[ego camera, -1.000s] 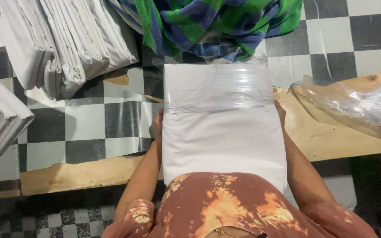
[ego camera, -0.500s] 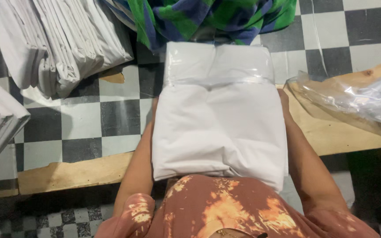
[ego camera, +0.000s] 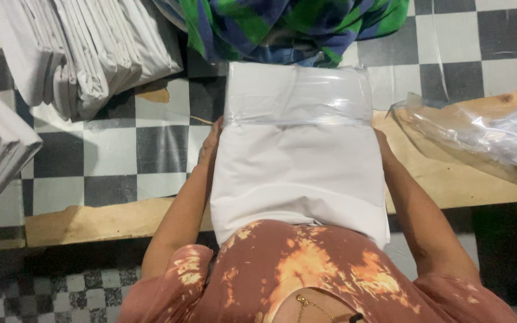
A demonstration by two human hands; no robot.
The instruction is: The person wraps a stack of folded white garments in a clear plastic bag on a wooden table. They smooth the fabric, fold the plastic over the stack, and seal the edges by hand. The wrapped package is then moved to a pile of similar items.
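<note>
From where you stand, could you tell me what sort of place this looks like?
Probably a small garment or linen packing workshop: stacks of folded white cloth lie on a checkered floor, loose clear plastic bags wait nearby, and both hands press a folded white bundle half-sleeved in plastic.

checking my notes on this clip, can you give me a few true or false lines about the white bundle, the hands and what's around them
1. The white bundle is partly inside a clear bag. True.
2. The left hand is at the bundle's left side. True.
3. The green and blue plaid cloth lies on top of the bundle. False: it lies beyond the bundle's far end.
4. The floor is plain grey. False: it is black and white checkered.
5. Stacks of folded white cloth lie at the upper left. True.
6. The right hand is in plain sight. False: the bundle hides it.
</note>
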